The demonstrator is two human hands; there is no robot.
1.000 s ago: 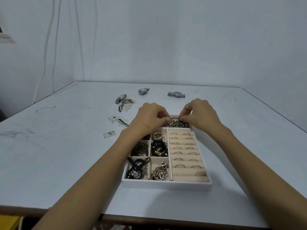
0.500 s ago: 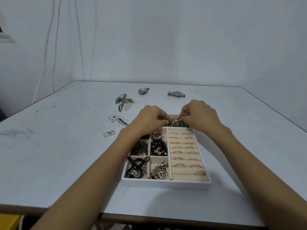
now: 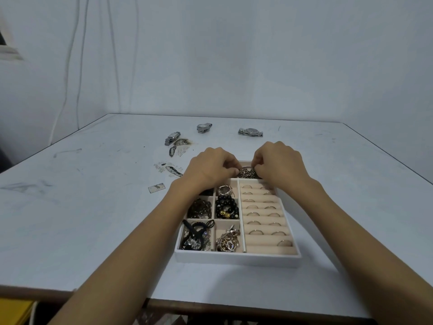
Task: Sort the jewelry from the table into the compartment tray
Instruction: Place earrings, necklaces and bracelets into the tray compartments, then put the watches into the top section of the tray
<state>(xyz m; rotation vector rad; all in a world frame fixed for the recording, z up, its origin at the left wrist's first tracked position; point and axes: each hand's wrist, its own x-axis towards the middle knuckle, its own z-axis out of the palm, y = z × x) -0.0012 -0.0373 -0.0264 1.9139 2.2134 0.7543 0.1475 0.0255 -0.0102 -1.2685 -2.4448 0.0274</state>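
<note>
Pinching chains (image 3: 247,173) between them: left hand (image 3: 210,167), right hand (image 3: 278,165).

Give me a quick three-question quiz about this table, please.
1. True or false: the left hand and right hand both pinch at the tangled jewelry in the tray's far compartment.
2. How many watches lie on the table beyond the tray?
3. The rings sit on the tray's: A) left side B) right side C) front wall.
Key: 1 true; 2 three; 3 B.
</note>
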